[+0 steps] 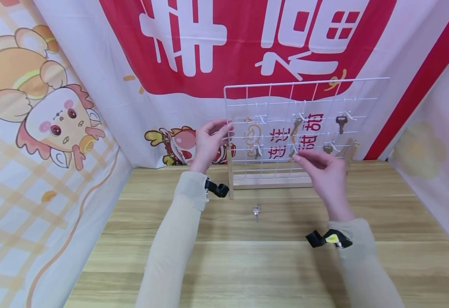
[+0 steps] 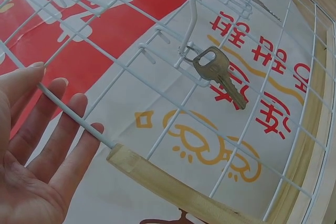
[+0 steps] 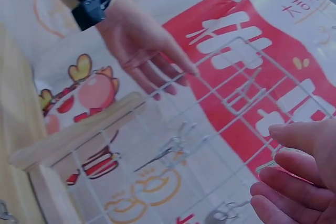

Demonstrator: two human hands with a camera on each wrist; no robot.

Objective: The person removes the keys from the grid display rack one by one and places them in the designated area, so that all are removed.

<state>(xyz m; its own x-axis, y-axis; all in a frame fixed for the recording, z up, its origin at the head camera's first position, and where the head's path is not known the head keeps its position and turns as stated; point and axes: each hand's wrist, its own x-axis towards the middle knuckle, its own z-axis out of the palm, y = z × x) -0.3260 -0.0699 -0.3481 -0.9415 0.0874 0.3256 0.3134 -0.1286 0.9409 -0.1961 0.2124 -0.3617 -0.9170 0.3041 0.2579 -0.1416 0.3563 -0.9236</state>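
A white wire grid stands upright in a wooden base, with several keys hanging from its hooks. My left hand holds the grid's left edge wire; in the left wrist view the thumb and fingers lie on either side of it. My right hand is in front of the lower middle hook, thumb and fingertips close together beside the key there, which they partly cover. In the right wrist view its fingers are loosely bent, with nothing seen between them. A brass-coloured key hangs by a ring at lower left.
A silver key with a ring lies on the wooden table before the grid. Two more keys, an upper middle key and an upper right key, hang higher up. Printed cloth encloses the back and sides.
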